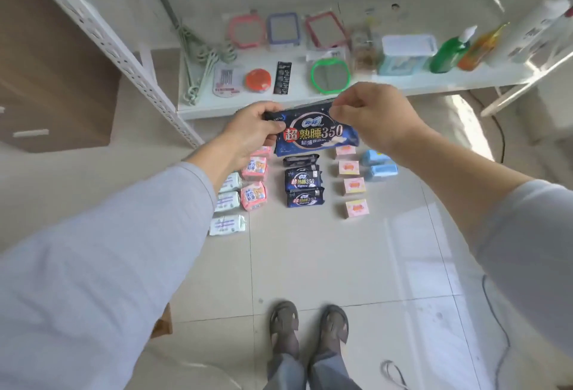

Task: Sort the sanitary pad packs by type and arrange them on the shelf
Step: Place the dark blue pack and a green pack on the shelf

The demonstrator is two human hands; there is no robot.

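Note:
Both hands hold one dark blue pad pack (319, 134) marked 350 in front of the low white shelf (248, 107). My left hand (254, 132) grips its left end and my right hand (369, 113) pinches its top right corner. On the floor tiles below lie sorted columns: white-green packs (228, 223), pink packs (254, 196), three dark blue packs (305, 185), small pink boxes (356, 206) and light blue packs (379, 165).
The shelf holds framed mirrors (330, 76), an orange round tin (258, 80), green hangers (201, 58), a tissue box (406, 54) and bottles (449, 51). A brown carton (46, 79) stands at the left. My sandalled feet (310, 327) are on the tiles; a cable (496, 312) runs at right.

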